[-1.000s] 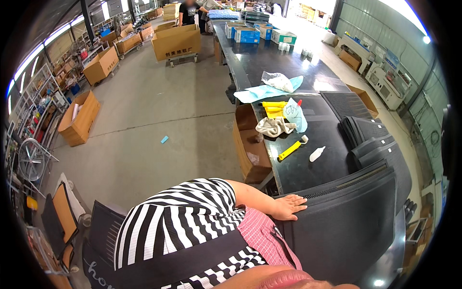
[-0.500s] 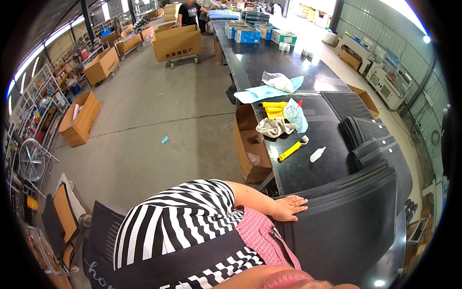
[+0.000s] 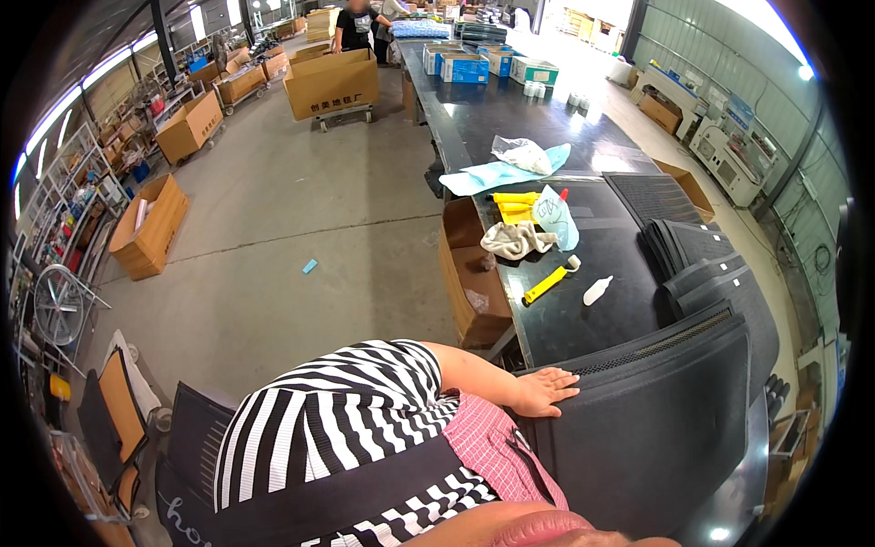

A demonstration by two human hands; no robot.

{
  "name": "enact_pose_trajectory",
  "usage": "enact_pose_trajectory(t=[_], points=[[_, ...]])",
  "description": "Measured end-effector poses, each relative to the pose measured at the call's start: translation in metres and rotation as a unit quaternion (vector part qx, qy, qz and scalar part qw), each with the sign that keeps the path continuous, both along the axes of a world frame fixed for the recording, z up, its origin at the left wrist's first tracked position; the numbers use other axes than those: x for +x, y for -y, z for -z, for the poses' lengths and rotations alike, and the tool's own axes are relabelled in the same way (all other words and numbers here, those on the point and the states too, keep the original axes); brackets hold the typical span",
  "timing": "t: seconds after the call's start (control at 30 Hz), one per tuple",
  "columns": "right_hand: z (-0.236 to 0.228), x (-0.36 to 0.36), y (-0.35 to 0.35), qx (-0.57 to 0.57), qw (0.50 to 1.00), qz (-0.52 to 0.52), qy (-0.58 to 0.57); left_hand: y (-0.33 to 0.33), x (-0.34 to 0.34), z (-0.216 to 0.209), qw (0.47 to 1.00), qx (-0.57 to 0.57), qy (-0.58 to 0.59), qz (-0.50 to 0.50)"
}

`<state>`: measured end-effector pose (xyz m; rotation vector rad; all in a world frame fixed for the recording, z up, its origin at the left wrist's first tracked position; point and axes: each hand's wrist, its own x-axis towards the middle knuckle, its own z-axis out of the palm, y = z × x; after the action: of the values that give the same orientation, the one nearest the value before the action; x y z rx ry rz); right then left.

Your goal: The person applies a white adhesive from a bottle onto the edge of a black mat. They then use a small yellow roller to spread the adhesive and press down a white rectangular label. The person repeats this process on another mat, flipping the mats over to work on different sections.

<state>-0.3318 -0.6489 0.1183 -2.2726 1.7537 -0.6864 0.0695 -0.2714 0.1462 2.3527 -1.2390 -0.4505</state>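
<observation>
My left hand [image 3: 544,392] lies palm down on a black mat [image 3: 638,438], its fingers stretched out and slightly spread. The mat rests at the near end of the long dark table and has a mesh-like strip [image 3: 661,344] along its far edge. My arm reaches in from the left in a black-and-white striped sleeve [image 3: 355,392]. My right hand is out of sight. Beyond the mat lie a yellow-handled roller [image 3: 550,283] and a small white squeeze bottle [image 3: 597,291]. A crumpled off-white glove or cloth [image 3: 518,241] sits beside yellow items [image 3: 516,206] and a light-blue sheet [image 3: 556,219].
More black mats [image 3: 706,260] are stacked along the table's right side. An open cardboard box [image 3: 469,301] stands against its left edge. Blue boxes [image 3: 465,67] and white bottles [image 3: 534,89] stand farther along. A large carton [image 3: 333,85] on a trolley and a person [image 3: 354,32] are in the background.
The whole view has shifted very slightly. My left hand stays flat on the mat, and nothing on the table has visibly moved.
</observation>
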Motion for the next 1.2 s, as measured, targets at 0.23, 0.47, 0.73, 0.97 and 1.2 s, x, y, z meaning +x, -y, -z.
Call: enact_pose_trajectory(t=[0.23,0.47,0.73,0.97,1.2], points=[[0.004,-0.004,0.005,0.006,1.000,-0.002,0.003,0.000,-0.004,-0.004,1.000,0.007,-0.005,-0.002],[0.002,-0.003,0.003,0.002,1.000,-0.002,0.006,0.000,-0.002,0.000,1.000,0.005,0.006,0.001],[-0.005,-0.001,-0.004,0.006,1.000,-0.005,0.009,0.001,-0.002,0.005,1.000,-0.002,0.002,-0.002],[0.001,-0.006,0.003,0.008,1.000,-0.002,0.001,0.002,-0.004,0.006,1.000,-0.008,0.011,-0.002],[0.002,-0.004,0.003,0.013,1.000,0.005,-0.001,0.000,-0.003,0.003,1.000,-0.003,0.007,0.003]])
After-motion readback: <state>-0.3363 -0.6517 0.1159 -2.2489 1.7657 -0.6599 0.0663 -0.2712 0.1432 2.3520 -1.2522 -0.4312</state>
